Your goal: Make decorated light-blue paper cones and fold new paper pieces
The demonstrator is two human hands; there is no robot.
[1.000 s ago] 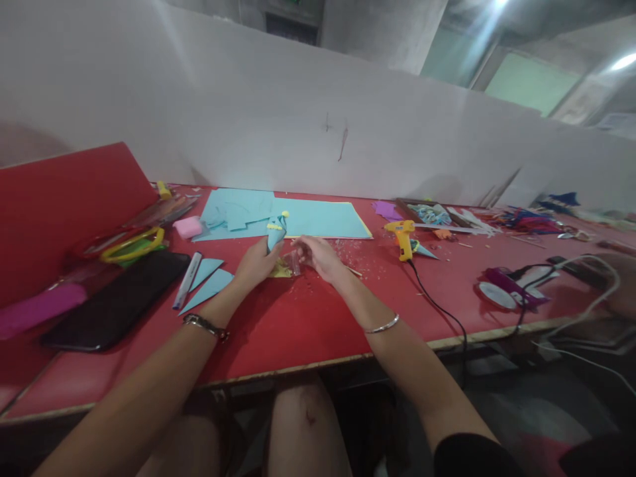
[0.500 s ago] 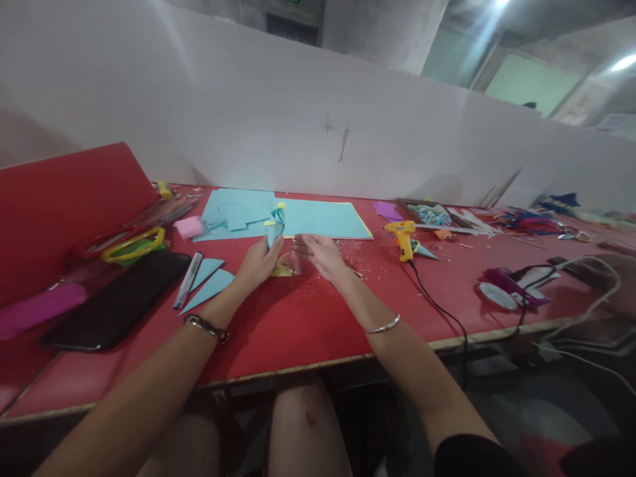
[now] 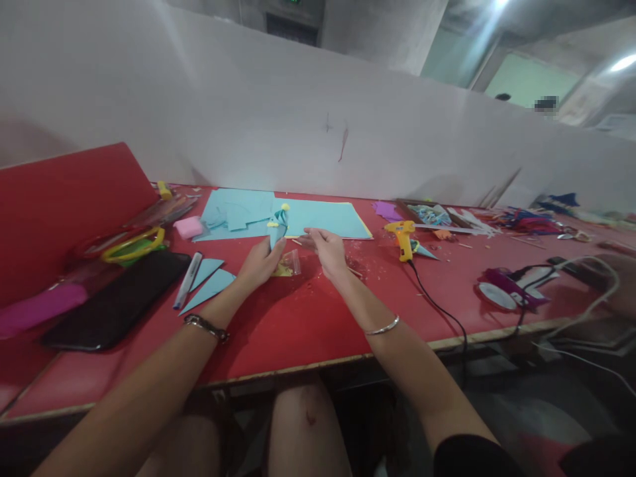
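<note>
My left hand is closed around a small light-blue paper cone with yellow trim and a yellow ball on top. The cone stands roughly upright, its lower part hidden by my fingers. To the right, my right hand hovers apart from the cone, fingers stretched towards it, and I see nothing held in them. Under the hands lies a clear plastic bag with yellow bits in it. Behind them are light-blue paper sheets.
A yellow glue gun stands on the red table, its cord running over the front edge. Left are a marker, blue paper pieces, a black phone-like slab and yellow-handled scissors. A white partition rises behind.
My right hand has moved slightly right, its fingers a little more curled and farther from the cone. The cone in my left hand has shifted slightly right and down.
</note>
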